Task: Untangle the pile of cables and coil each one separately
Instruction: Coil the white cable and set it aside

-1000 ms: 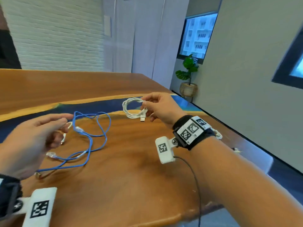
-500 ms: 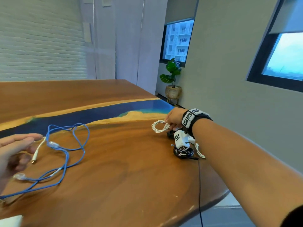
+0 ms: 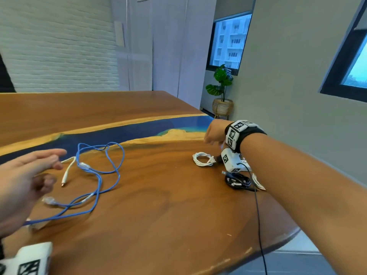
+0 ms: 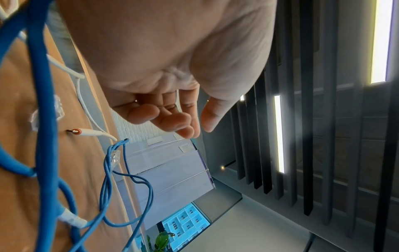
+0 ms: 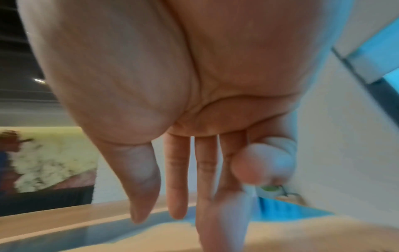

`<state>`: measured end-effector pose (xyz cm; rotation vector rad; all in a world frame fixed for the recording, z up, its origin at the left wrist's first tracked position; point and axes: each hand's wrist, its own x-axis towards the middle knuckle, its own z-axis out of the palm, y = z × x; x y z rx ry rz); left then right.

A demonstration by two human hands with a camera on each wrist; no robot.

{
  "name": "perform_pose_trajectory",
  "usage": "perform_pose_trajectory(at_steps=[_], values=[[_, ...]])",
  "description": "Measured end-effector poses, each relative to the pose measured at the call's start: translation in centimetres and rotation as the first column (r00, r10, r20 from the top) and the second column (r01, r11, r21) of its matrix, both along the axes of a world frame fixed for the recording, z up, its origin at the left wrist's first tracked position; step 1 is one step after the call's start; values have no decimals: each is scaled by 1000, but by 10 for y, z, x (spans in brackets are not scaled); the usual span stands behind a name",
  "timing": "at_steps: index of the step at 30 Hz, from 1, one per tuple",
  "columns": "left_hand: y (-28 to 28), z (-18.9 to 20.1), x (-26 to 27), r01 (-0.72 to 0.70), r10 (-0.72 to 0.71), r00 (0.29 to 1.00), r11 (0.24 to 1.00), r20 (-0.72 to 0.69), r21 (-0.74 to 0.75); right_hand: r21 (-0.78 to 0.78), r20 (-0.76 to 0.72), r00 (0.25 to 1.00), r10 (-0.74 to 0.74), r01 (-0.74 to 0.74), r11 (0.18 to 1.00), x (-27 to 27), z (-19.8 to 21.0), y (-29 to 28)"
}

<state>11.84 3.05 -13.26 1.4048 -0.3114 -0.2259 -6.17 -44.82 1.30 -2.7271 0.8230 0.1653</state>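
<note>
The wooden bench (image 3: 158, 215), crossed by a blue resin band, carries one loose blue cable (image 3: 99, 175), one loose white cable (image 3: 67, 171), one white coil (image 3: 203, 159) and one black coil (image 3: 237, 181). Both hands, left (image 3: 25, 179) and right (image 3: 214, 132), hover empty, fingers relaxed.

Far wall (image 3: 59, 46): white-painted brick. To its right, pale floor-length panels (image 3: 168, 46), material unclear. Right-hand wall (image 3: 288, 76): plain grey, fitted with 2 dark-framed windows. The far window (image 3: 228, 40) shows a white high-rise outside; the near window (image 3: 355, 62) is cut by the frame edge. Daylight enters through both. A leafy potted plant (image 3: 221, 80) stands in a woven basket (image 3: 222, 107) in the corner. Table (image 3: 158, 215): polished wood with a blue band across it. The left wrist view shows dark vertical slats (image 4: 302, 136) with lit strips (image 4: 278, 133).
</note>
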Motion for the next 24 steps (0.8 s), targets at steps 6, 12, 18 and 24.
perform_pose_trajectory(at_steps=[6,12,18,24], values=[[-30,67,-91,-77,84,995,990,54,-120,-73,158,912,378,-371,926,11,19,102],[-7,94,-99,-161,165,985,985,60,-59,-85,100,616,782,-777,623,20,-9,247],[14,105,-100,-215,225,969,971,104,-102,-234,-1,504,863,-840,490,58,-30,330],[26,106,-97,-283,290,955,954,62,-101,-178,-107,468,877,-877,446,90,-43,365]])
